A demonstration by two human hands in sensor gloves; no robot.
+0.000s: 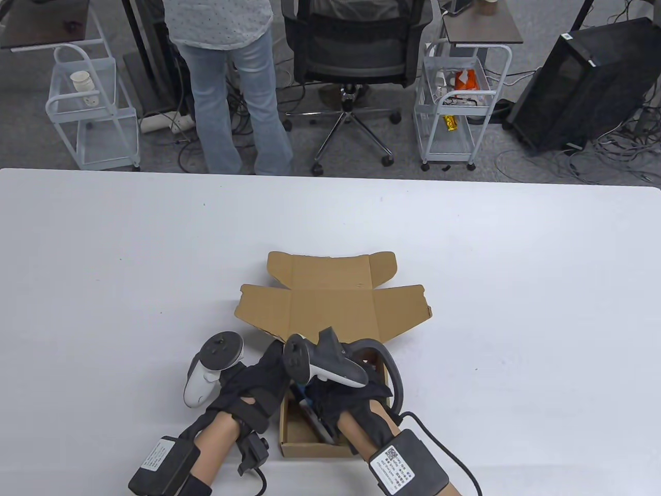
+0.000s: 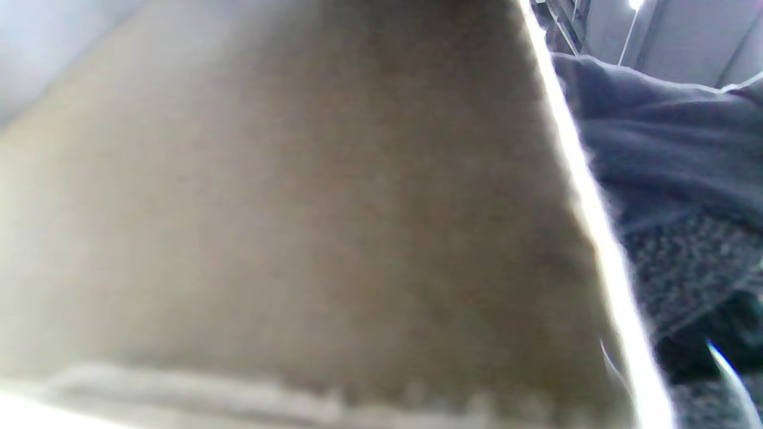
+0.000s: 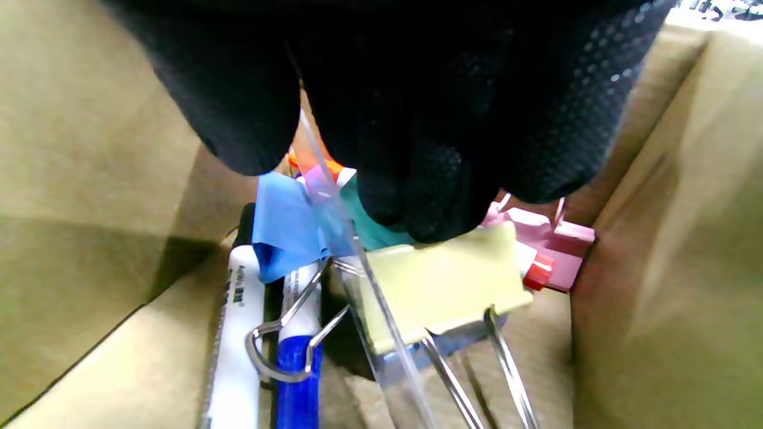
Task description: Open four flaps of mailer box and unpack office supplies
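Note:
The brown mailer box (image 1: 310, 448) stands at the table's near edge with its lid and side flaps (image 1: 330, 302) laid open away from me. My left hand (image 1: 272, 362) grips the box's left wall; the left wrist view shows that wall (image 2: 298, 208) close and blurred. My right hand (image 1: 338, 397) reaches inside the box. In the right wrist view its thumb and fingers (image 3: 429, 196) pinch the wall of a clear case (image 3: 390, 363). The case holds binder clips: yellow (image 3: 441, 280), blue (image 3: 286, 232), pink (image 3: 560, 244). Two white markers (image 3: 238, 345) lie beside it.
The box stands on a white table (image 1: 103, 268). Beyond the far edge stand a person (image 1: 232, 82), an office chair (image 1: 356, 57) and wire carts (image 1: 459, 103). The box walls (image 3: 673, 238) close in around my right hand.

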